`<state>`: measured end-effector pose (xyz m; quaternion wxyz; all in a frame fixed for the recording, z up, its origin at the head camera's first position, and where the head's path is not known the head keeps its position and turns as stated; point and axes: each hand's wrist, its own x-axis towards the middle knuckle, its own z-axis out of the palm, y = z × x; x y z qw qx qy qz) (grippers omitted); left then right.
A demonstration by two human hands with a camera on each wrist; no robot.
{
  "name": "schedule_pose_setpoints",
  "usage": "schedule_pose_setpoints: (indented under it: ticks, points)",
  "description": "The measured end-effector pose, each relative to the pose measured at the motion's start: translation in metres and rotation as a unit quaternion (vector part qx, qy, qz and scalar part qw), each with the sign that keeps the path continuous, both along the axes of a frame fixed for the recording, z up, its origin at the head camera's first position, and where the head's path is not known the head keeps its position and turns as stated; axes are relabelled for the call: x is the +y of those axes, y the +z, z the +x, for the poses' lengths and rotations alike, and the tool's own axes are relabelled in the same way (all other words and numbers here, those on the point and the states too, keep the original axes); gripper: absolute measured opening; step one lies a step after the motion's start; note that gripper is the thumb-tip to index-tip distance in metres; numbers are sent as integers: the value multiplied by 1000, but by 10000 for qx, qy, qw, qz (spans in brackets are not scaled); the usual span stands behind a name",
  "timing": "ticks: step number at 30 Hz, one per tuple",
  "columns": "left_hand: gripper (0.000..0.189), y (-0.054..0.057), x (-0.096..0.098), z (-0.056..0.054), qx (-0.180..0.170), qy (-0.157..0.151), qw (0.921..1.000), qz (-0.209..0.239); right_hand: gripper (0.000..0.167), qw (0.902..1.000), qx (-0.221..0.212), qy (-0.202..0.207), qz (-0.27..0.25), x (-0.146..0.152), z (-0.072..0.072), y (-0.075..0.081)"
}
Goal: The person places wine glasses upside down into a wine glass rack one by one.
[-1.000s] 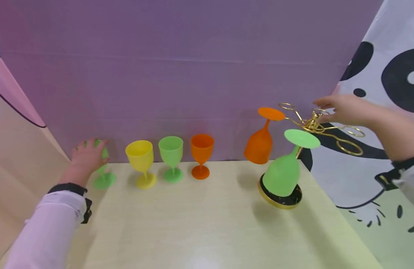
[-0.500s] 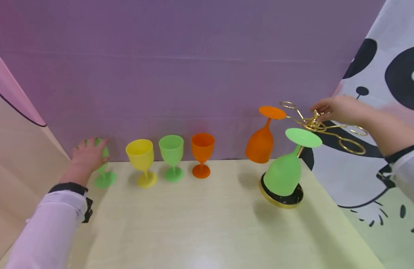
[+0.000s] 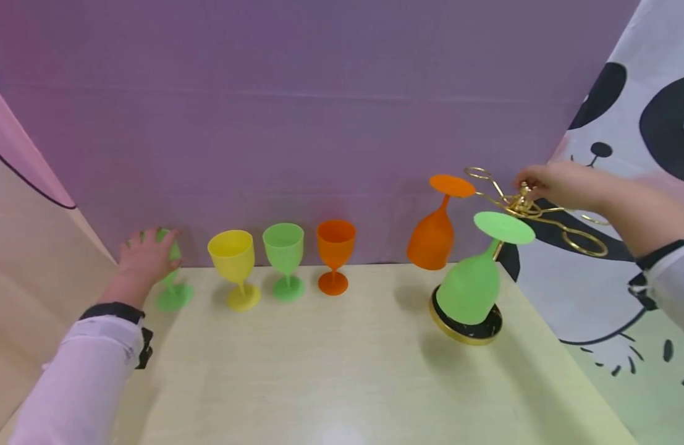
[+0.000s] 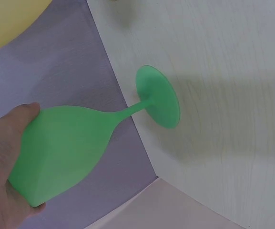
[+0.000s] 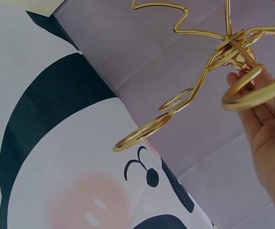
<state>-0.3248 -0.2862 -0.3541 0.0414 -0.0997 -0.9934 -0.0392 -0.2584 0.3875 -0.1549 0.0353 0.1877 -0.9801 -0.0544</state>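
Note:
My left hand [image 3: 144,259] holds a green plastic goblet [image 4: 70,148] by its cup from above, thumb and fingers around the rim. The goblet is upright, its foot on the table. At the right, my right hand [image 3: 566,185] pinches the gold knob [image 3: 523,193] on top of a gold wire goblet rack [image 3: 583,242]. From the rack's loops hang an upside-down orange goblet [image 3: 432,238] and an upside-down green goblet [image 3: 468,290]. The green one is over the round black base [image 3: 464,337] with a gold rim. The right wrist view shows bare wire loops [image 5: 144,133].
A yellow goblet [image 3: 232,256], a second green goblet [image 3: 283,244] and an orange goblet [image 3: 335,242] stand upright in a row near the back of the pale wooden table [image 3: 297,364]. Behind rises a purple backdrop [image 3: 297,148]; a panda-print cloth [image 3: 603,296] hangs at the right.
My right fingers have come down slightly and closed around the rack's knob. The left hand and the goblets keep their places; the head view has shifted slightly.

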Motion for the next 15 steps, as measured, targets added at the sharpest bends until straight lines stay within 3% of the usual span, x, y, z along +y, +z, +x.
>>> schedule_pose_setpoints:
  ticks: [4, 15]
  points:
    - [68, 2, 1, -1, 16, -6, 10000, 80, 16, 9997, 197, 11, 137, 1, 1, -1]
    - [68, 4, 6, -3, -74, 4, 10000, 16, 18, 9994, 86, -325, 8, -3, 6, 4]
